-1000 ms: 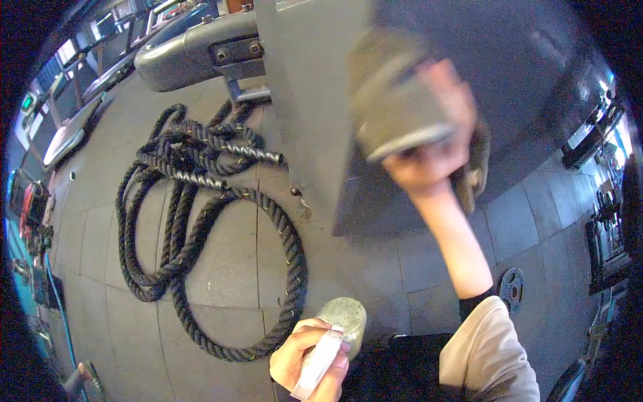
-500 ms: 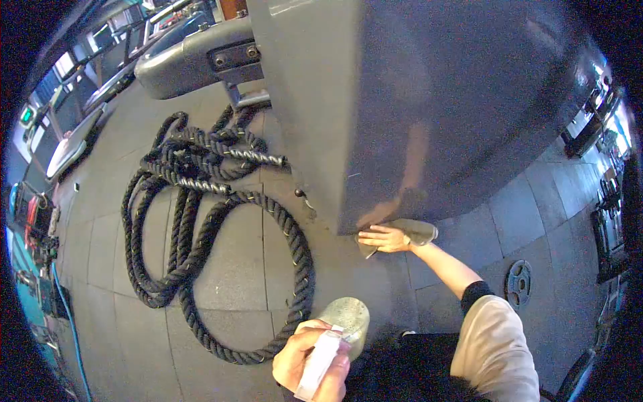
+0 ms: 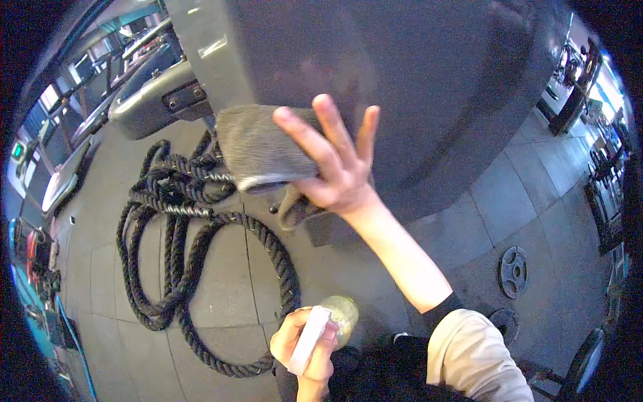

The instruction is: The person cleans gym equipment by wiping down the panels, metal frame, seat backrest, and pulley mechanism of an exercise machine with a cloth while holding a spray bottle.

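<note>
My left hand (image 3: 305, 345) is wrapped round the neck of a spray bottle (image 3: 343, 318) with a white trigger head and a see-through, yellowish body. My right hand (image 3: 338, 171) is raised before a large dark grey panel (image 3: 415, 120), its fingers spread. A grey-green cloth (image 3: 264, 144) hangs from the thumb side of that hand, one part folded wide and another drooping below. Exactly how the thumb pins the cloth is hidden. Whether the cloth touches the panel I cannot tell.
A thick black battle rope (image 3: 284, 268) lies coiled on the tiled floor to the left. A padded grey arm (image 3: 157, 100) juts out beside the panel. Weight plates (image 3: 513, 271) lie at the right, and gym machines (image 3: 566, 94) line the edges.
My right hand has lifted the cloth from the panel's lower edge, up and to the left, and its fingers have spread. The left hand keeps the spray bottle low. The view has shifted slightly.
</note>
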The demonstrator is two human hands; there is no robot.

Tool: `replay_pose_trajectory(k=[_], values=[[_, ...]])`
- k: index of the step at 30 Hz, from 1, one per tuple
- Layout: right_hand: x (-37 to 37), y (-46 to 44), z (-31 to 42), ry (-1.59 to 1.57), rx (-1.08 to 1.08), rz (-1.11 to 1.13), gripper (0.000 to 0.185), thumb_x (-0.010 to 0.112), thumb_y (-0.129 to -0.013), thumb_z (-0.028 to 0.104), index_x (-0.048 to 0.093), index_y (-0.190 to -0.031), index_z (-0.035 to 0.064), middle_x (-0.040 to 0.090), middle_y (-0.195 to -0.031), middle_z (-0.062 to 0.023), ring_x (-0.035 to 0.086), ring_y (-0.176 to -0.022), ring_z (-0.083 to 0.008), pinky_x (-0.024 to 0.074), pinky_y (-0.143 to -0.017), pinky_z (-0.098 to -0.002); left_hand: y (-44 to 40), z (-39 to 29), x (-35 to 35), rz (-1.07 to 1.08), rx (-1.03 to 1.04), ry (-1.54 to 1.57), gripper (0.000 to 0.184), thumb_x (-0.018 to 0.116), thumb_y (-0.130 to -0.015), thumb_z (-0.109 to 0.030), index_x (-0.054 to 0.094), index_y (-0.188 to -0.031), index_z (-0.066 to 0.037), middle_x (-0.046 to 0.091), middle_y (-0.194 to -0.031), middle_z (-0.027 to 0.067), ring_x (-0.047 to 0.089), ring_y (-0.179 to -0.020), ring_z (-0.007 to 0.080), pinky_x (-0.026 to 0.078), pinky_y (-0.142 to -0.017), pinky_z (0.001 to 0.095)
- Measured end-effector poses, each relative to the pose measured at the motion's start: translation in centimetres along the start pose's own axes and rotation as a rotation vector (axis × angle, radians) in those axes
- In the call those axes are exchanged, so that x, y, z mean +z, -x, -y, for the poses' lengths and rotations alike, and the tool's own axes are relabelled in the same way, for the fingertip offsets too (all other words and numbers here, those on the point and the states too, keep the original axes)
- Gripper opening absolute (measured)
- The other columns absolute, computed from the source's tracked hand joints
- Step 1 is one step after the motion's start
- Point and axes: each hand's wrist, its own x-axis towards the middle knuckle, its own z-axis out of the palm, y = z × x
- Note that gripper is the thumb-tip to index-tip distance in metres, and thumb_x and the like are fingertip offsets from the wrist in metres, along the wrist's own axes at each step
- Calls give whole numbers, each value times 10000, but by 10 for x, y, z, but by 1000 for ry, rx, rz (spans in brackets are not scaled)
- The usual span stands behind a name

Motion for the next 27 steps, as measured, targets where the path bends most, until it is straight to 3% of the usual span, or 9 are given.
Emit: replay_pose_trajectory(k=[4, 6, 9, 12, 16, 20, 21, 24, 27], values=[[-21, 3, -56, 104, 4, -151, 462, 423, -893, 474, 275, -1306, 328, 505, -1245, -169, 408, -1230, -366, 73, -1098, -502, -1, 2, -6, -9, 87, -2, 212, 581, -611, -36, 561, -798, 63, 571, -613, 113, 524, -510, 149, 420, -502, 243], [-34, 4, -80, 232, 83, -195, 480, 474, -873, 432, 346, -1280, 213, 457, -1274, -214, 404, -1212, -414, 100, -1085, -526, 0, -6, -4, -43, 150, 19, 250, 540, -612, -100, 535, -783, 82, 518, -544, 136, 448, -388, 153, 366, -387, 248], [-58, 28, -133, 463, 205, -344, 457, 605, -810, 316, 510, -1150, 25, 472, -1254, -238, 414, -1189, -443, 200, -1043, -568, 5, -5, -5, -97, 122, 19, 283, 557, -609, -131, 532, -787, 87, 532, -555, 148, 467, -396, 158, 382, -396, 254], [-94, 48, -192, 507, 331, -471, 384, 627, -800, 246, 566, -1079, -11, 592, -1068, -189, 525, -1013, -389, 394, -889, -451, 2, 1, -7, -48, 141, -1, 269, 565, -621, -106, 542, -803, 90, 547, -575, 148, 481, -406, 155, 388, -399, 249], [-139, 101, -248, 573, 628, -478, 390, 624, -776, 170, 527, -1106, -15, 596, -1035, -199, 553, -965, -332, 409, -843, -438, -2, 1, -13, 23, 159, -28, 256, 586, -645, -106, 550, -813, 85, 556, -592, 139, 491, -422, 146, 388, -399, 241], [-157, 180, -282, -6, 852, -767, 450, 582, -799, 163, 467, -1195, -16, 578, -1126, -163, 546, -1056, -266, 424, -904, -390, -1, -2, -20, 31, 168, -5, 269, 612, -659, -130, 550, -815, 80, 569, -626, 145, 495, -435, 143, 388, -402, 237], [-161, 193, -287, -663, 889, -1039, 472, 553, -801, 136, 447, -1234, -22, 548, -1176, -177, 553, -1049, -269, 440, -893, -357, 0, -3, -22, 43, 170, -5, 267, 612, -659, -129, 549, -814, 79, 570, -629, 148, 495, -436, 143, 388, -402, 236], [-136, 123, -229, 269, 1062, -764, 472, 529, -801, 110, 446, -1243, -32, 528, -1206, -182, 557, -1043, -281, 442, -888, -354, 2, -6, -24, 25, 152, 16, 263, 612, -656, -128, 546, -811, 75, 570, -639, 156, 494, -436, 143, 388, -404, 235], [-116, 76, -207, 234, 891, -725, 448, 533, -808, 108, 457, -1208, -81, 532, -1173, -225, 560, -1003, -297, 439, -867, -354, 8, -11, -24, -62, 110, 52, 263, 611, -650, -129, 545, -809, 70, 566, -651, 163, 489, -434, 143, 390, -405, 236]])
